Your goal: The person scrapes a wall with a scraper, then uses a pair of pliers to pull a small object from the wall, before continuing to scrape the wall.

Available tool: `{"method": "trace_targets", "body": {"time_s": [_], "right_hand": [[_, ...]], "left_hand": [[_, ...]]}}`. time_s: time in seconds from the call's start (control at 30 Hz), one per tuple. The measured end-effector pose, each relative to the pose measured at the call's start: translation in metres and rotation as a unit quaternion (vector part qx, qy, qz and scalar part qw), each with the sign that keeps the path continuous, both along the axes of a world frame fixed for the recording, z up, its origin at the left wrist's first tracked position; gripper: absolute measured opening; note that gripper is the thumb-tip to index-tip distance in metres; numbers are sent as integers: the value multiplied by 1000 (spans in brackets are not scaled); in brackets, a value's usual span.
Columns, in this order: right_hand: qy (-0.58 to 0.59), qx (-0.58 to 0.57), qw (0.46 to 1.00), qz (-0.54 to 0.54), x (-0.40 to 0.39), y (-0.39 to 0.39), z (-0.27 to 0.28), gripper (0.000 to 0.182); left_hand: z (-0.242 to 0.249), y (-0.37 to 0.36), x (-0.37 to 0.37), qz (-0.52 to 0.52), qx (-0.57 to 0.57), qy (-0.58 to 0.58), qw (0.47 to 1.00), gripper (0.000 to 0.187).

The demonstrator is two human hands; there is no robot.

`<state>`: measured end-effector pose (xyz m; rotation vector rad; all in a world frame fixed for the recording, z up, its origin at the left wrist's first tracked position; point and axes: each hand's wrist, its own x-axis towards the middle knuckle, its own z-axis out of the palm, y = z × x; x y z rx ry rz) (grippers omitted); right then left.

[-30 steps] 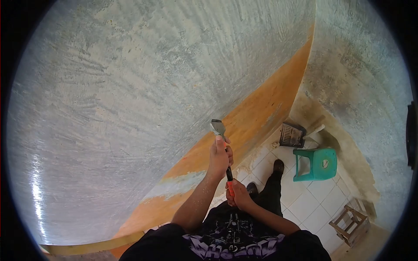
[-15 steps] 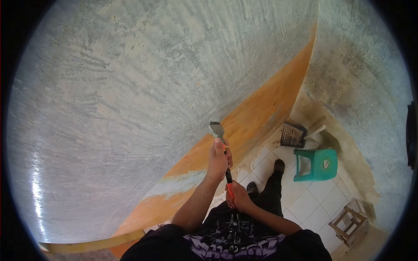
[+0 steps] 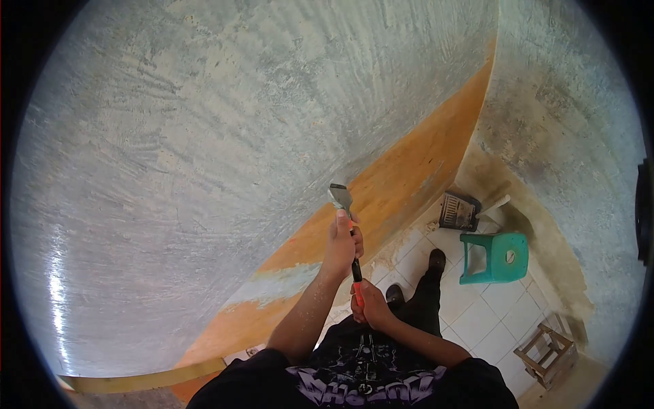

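Observation:
A scraper with a wide metal blade and a long black-and-orange handle points up and away from my body. Its blade overlaps the lower part of the grey, scratched wall, just above the orange band. My left hand is wrapped round the handle close below the blade, thumb laid along it. Lower down, near my shirt, my right hand grips the orange end of the handle. White specks dot my left forearm.
A green plastic stool stands on the white tiled floor to the right. Behind it, a black dustpan lies near the corner. A small wooden stool sits by the right-hand wall. My shoes are on the tiles.
The scraper and both hands have shifted slightly upward in view, the blade moving a little farther up the wall. Both hands keep their grip.

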<state>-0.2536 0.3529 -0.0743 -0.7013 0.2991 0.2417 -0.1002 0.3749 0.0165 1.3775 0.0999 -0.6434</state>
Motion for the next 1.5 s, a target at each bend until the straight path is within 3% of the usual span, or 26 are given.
{"method": "trace_targets", "body": {"time_s": [1.0, 1.2, 1.4, 1.5], "right_hand": [[14, 9, 1000, 5, 5, -15, -4, 47], [-11, -41, 999, 0, 3, -13, -7, 47], [32, -18, 999, -2, 7, -21, 4, 48], [22, -2, 999, -31, 6, -16, 3, 40]], "left_hand": [[-7, -18, 7, -6, 1, -26, 1000, 51], [-8, -14, 5, -5, -18, -4, 1000, 50], [-10, -18, 8, -3, -10, -11, 1000, 50], [-8, -25, 11, -11, -10, -5, 1000, 50]]}}
